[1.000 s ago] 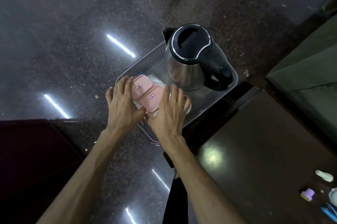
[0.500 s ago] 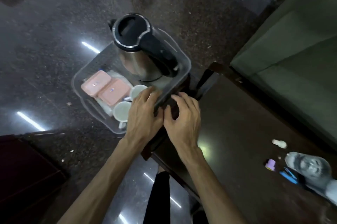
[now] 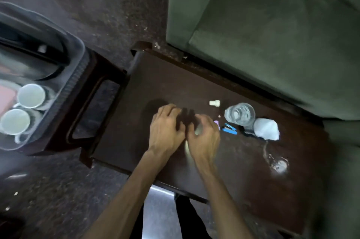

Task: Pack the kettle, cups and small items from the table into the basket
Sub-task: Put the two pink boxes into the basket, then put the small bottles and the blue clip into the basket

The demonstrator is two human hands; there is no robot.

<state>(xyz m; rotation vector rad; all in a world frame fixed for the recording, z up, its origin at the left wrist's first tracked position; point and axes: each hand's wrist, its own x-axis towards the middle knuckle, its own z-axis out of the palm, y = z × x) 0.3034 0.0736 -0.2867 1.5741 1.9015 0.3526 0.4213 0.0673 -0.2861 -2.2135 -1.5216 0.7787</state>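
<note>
- Clear basket (image 3: 77, 63) holds 2 white cups (image 3: 31, 96), far left of the hands.
- Left hand (image 3: 165, 129) and right hand (image 3: 204, 137) are blurred, fingers curled; grip unclear.
- Blue stapler (image 3: 229, 128) and glass (image 3: 240, 115) lie just right.

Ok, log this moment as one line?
hands: left hand and right hand over table, empty | basket: kettle, two cups in | left on table: glass, blue item

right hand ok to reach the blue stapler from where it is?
Probably yes. The right hand is on the table just beside the blue stapler, with nothing between them. The glass stands close behind it and might get knocked.
</note>
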